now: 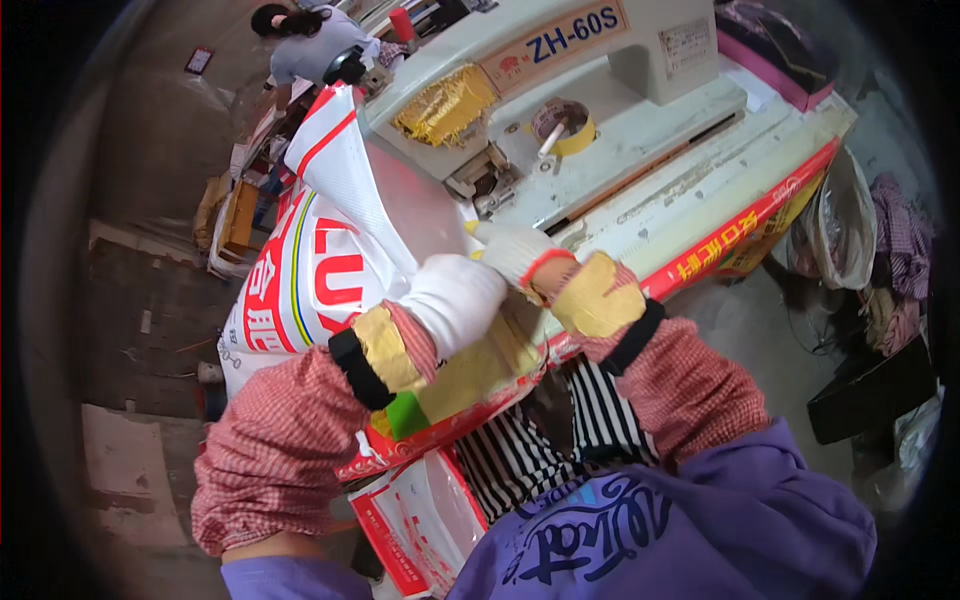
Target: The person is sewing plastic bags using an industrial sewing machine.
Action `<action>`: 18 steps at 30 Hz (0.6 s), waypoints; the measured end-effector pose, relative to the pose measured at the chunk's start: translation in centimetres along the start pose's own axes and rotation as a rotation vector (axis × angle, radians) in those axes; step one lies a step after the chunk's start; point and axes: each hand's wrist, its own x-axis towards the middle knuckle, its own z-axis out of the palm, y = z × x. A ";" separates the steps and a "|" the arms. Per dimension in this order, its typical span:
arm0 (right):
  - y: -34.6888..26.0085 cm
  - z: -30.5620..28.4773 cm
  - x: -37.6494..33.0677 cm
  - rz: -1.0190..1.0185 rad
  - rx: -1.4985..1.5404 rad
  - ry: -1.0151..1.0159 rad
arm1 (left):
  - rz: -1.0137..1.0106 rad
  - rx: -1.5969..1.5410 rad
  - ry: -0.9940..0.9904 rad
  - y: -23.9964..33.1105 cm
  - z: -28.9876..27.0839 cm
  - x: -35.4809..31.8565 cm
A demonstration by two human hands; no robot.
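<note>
A white woven sack (345,230) with red print lies over the left end of the sewing machine (640,130), one edge rising toward the machine head. My left hand (458,298), in a white glove, is closed at the sack's lower right edge; its fingertips are turned out of sight. Just to its right, my right hand (518,255) wears a white glove with a red cuff and yellow fingertips. Its fingers are bent together close to the presser foot (485,180), partly behind the left glove. What they pinch is hidden.
A yellow tape roll (575,135) with a white stick rests on the machine bed. Red printed sheeting (745,225) covers the table's front edge. A pink box (790,60) stands at the back right, and a hanging plastic bag (840,225) is at the right. Another person (315,45) works at the far left.
</note>
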 end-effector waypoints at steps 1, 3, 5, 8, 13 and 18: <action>-0.2 -0.1 -0.2 0.198 0.302 -0.052 | -0.045 0.025 0.012 -1.2 0.8 0.9; -0.7 -0.2 -1.5 0.419 0.659 -0.255 | -0.196 0.023 0.078 -4.5 2.0 2.2; -1.6 0.6 -2.6 0.272 0.425 -0.197 | -0.372 0.033 0.126 -7.4 2.6 3.6; -2.9 2.3 -3.1 0.025 -0.176 -0.011 | -0.453 -0.056 0.184 -9.5 2.8 3.4; -4.1 4.2 0.2 -0.363 -0.667 0.137 | -0.254 0.095 0.240 -6.7 3.0 -11.2; -9.1 9.9 3.7 -0.356 -0.789 -0.067 | -0.582 0.413 0.788 -5.9 0.6 -27.7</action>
